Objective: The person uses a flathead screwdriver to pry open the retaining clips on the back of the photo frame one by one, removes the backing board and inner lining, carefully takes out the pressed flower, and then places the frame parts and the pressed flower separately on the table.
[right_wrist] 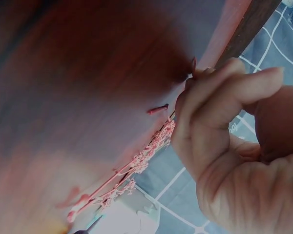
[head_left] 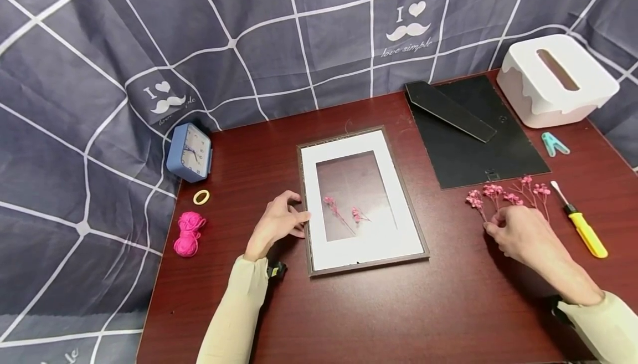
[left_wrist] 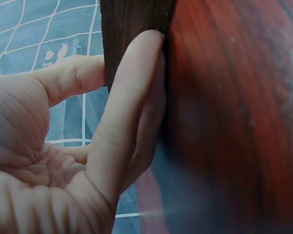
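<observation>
My left hand [head_left: 276, 221] steadies the picture frame [head_left: 363, 256], two sprigs [head_left: 344, 214] already inside; lower right, my right hand [head_left: 523, 234] pinches another dried flower stem [head_left: 503, 196], backing board [head_left: 478, 131] unfitted.

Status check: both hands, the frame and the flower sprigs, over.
Left hand touches the picture frame at its left edge. Right hand pinches the pink dried flowers lying on the table. Two sprigs already in frame. Screwdriver alongside, clear.
</observation>
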The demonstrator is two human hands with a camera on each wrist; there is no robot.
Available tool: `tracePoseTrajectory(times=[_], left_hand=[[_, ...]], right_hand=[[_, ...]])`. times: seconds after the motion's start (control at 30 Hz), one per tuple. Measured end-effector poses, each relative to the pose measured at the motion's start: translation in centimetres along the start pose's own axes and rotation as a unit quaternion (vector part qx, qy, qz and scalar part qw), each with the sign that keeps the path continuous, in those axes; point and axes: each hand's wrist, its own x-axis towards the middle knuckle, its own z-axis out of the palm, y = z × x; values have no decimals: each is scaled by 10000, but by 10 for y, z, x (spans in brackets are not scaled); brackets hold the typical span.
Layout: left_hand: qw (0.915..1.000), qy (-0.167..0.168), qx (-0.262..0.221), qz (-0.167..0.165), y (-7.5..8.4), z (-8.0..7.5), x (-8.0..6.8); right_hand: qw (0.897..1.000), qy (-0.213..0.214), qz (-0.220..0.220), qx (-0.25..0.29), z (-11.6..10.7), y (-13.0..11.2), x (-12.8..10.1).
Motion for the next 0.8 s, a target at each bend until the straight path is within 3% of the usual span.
tracePoseTrajectory(times=[0.37, 0.6, 0.8], left_hand=[[10000, 52, -42, -41, 1, 2, -1], [10000, 47, -46, -74, 1, 1, 1], [10000, 53, -3, -42, 0, -1, 2]], right_hand=[[9958, 786, -471, -15, 0, -13, -5], [9875, 1046, -1179, 37, 4, -61, -2], [9810, 754, -1785, 46, 14, -117, 5]])
